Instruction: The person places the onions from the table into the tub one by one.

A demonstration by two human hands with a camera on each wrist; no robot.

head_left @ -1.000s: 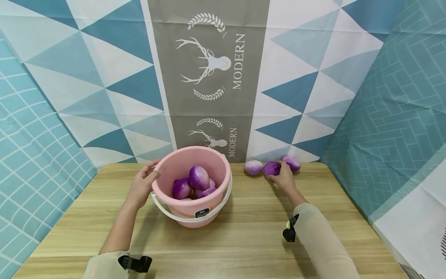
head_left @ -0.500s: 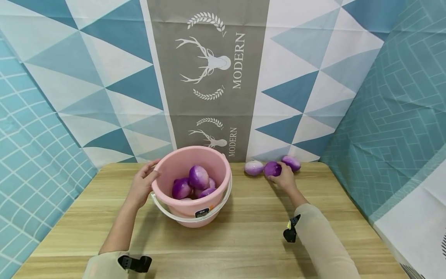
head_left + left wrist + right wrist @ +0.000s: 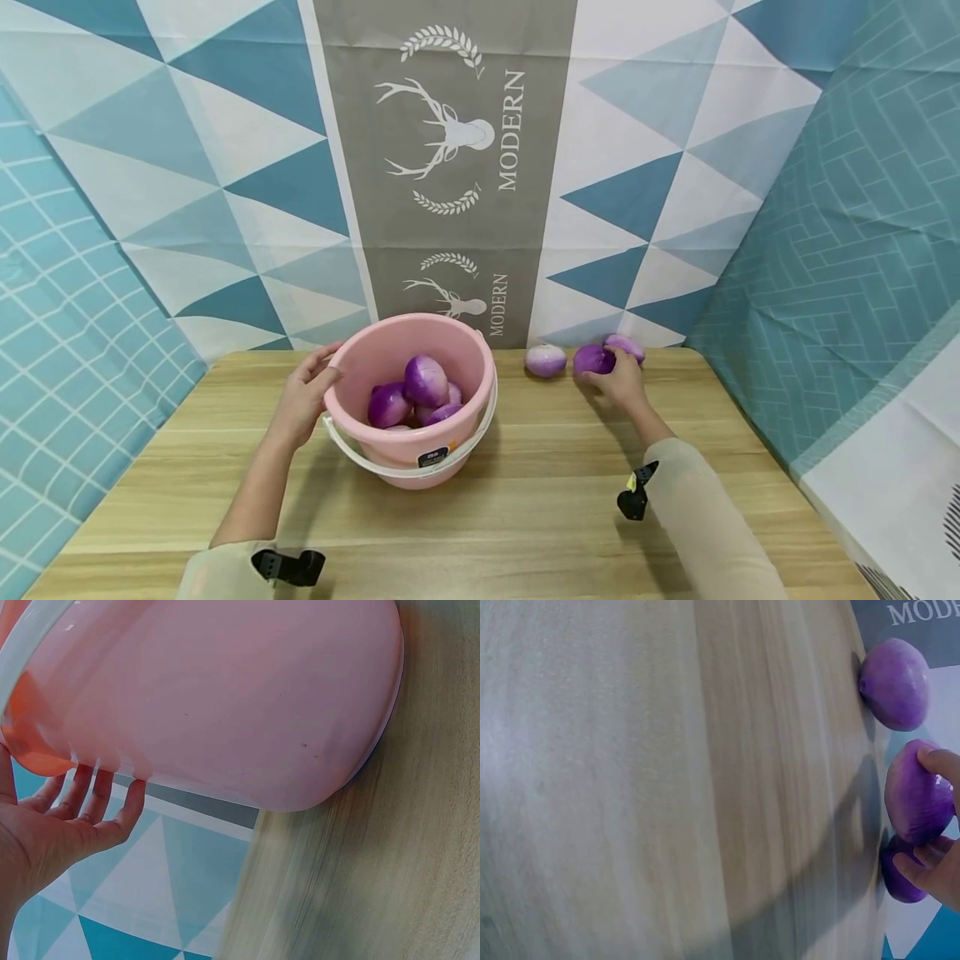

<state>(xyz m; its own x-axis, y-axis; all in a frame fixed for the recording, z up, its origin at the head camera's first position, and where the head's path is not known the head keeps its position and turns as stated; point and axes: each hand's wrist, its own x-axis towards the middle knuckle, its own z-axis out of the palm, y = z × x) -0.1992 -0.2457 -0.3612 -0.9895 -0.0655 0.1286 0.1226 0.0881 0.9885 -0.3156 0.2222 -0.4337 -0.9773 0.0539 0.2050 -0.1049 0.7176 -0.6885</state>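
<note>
A pink bucket [image 3: 378, 458] with a white handle [image 3: 408, 473] stands left of centre on the wooden table, several purple onions [image 3: 426, 381] inside it. My left hand [image 3: 303, 396] holds its left rim, and the left wrist view has the fingertips [image 3: 135, 787] against the outer wall. At the table's back edge, my right hand [image 3: 621, 377] pinches a purple onion [image 3: 915, 796] between thumb and fingers. One paler onion [image 3: 545, 361] lies to its left. Another onion [image 3: 628, 346] sits behind the right hand, partly covered by it.
The wooden table [image 3: 525, 500] runs back to a patterned blue, white and grey backdrop [image 3: 480, 167]. Tile-patterned sheets [image 3: 832, 250] flank both sides. A white patterned sheet [image 3: 900, 475] hangs at the lower right.
My right hand and the pinched onion have shifted slightly right, widening the gap to the paler onion. The left hand keeps its place on the bucket.
</note>
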